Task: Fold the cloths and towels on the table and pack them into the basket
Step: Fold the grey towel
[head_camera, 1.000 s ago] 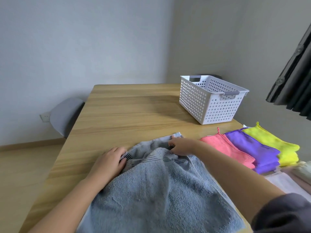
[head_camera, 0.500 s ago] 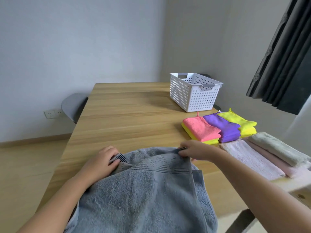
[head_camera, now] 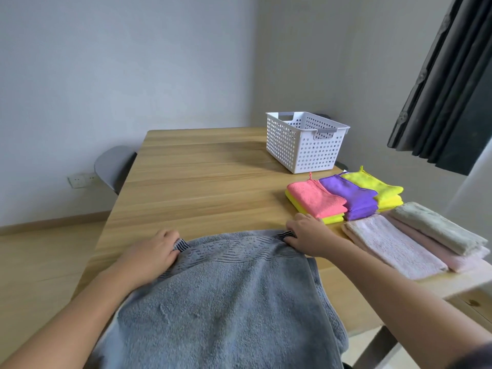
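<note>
A large grey towel lies over the near edge of the wooden table and hangs toward me. My left hand pinches its far left corner. My right hand pinches its far right corner, and the far hem is stretched between them. The white perforated basket stands at the table's far right and looks empty. Folded cloths lie to the right: a pink one on a yellow one, a purple one, a yellow one. Nearer lie a pale pink towel and a beige towel.
A grey chair stands at the table's left side by the wall. A dark curtain hangs at the right. The table's right edge runs just past the folded towels.
Both hands have spread apart along the grey towel's far hem, pulling it flat and straight. My view has swung right and back, so more of the folded towels shows.
</note>
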Available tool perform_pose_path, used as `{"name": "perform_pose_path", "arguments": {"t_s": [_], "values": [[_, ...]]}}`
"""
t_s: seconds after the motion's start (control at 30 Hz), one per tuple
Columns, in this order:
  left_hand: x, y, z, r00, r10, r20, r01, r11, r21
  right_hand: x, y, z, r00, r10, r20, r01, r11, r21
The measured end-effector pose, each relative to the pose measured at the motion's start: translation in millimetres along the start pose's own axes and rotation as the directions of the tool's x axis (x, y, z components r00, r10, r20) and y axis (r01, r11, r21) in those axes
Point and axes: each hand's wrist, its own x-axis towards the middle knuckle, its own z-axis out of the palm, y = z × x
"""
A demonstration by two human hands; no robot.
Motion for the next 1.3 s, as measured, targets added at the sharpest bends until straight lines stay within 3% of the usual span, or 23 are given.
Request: {"name": "perform_pose_path", "arguments": {"t_s": [0.13, 0.3, 0.43, 0.53, 0.63, 0.77, 0.9, 0.93, 1.0, 1.1, 1.2, 1.3], "values": [[5, -6, -21, 0.976, 0.058, 0.208, -0.014, 0.979, -0.203, -8, 7, -6, 0.998, -0.061, 0.012, 0.058, 0.986, 0.157], [-1, 7, -37, 0.974, 0.055, 0.221, 0.008, 0.962, -0.273, -34, 21, -19, 0.981, 0.061, -0.186, 0.028, 0.897, 0.441], [-10, 25, -61, 0.987, 0.111, 0.117, -0.067, 0.942, -0.33, -57, 39, -41, 0.934, 0.159, -0.321, 0.061, 0.812, 0.581], [-17, 31, -88, 0.988, 0.125, -0.093, -0.154, 0.867, -0.474, -80, 57, -64, 0.931, 0.209, -0.3, 0.108, 0.628, 0.77], [-26, 37, -120, 0.96, 0.079, -0.27, -0.237, 0.741, -0.628, -103, 74, -83, 0.931, 0.235, -0.281, 0.147, 0.464, 0.874], [-32, 48, -149, 0.935, -0.046, -0.351, -0.272, 0.541, -0.796, -128, 78, -107, 0.91, 0.277, -0.31, 0.25, 0.23, 0.94], [-32, 60, -163, 0.922, -0.208, -0.327, -0.306, 0.126, -0.944, -141, 78, -126, 0.897, 0.316, -0.31, 0.324, 0.007, 0.946], [-32, 63, -166, 0.915, -0.236, -0.328, -0.321, 0.071, -0.945, -143, 79, -131, 0.89, 0.322, -0.323, 0.344, -0.01, 0.939], [-34, 67, -171, 0.885, -0.274, -0.376, -0.356, 0.119, -0.927, -147, 77, -140, 0.871, 0.358, -0.336, 0.339, 0.058, 0.939], [-39, 69, -179, 0.838, -0.27, -0.474, -0.371, 0.355, -0.858, -149, 77, -148, 0.791, 0.445, -0.419, 0.301, 0.312, 0.901], [-42, 64, -187, 0.889, -0.17, -0.426, -0.304, 0.477, -0.825, -150, 78, -152, 0.762, 0.434, -0.48, 0.26, 0.473, 0.842], [-44, 58, -198, 0.938, -0.118, -0.327, -0.2, 0.586, -0.786, -149, 70, -161, 0.748, 0.428, -0.507, 0.222, 0.558, 0.799]]}}
